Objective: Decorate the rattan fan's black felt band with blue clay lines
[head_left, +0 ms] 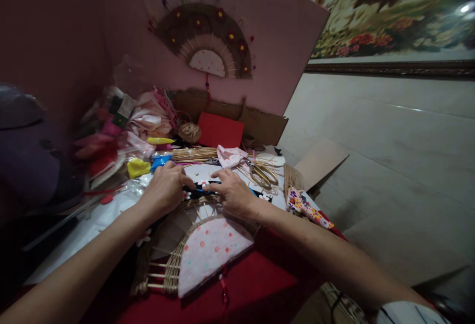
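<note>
Lying partly under the right hand [237, 194]: the fan [213, 251].

I have the fingers of my left hand [168, 185] and right hand [235, 193] on a black strip with white flowers [203, 189], along the far edge of a woven fan [213, 242]. Its pale, dotted panel is nearest me, a red tassel [223, 292] at its lower edge. Beyond my hands I see gold-handled scissors [262, 175], thin sticks [193, 154], a ball of twine [190, 132] and a red card [220, 130]. Another fan [198, 22] hangs on the pink panel [289, 32] ahead; a framed painting [386, 12] hangs to my right.
</note>
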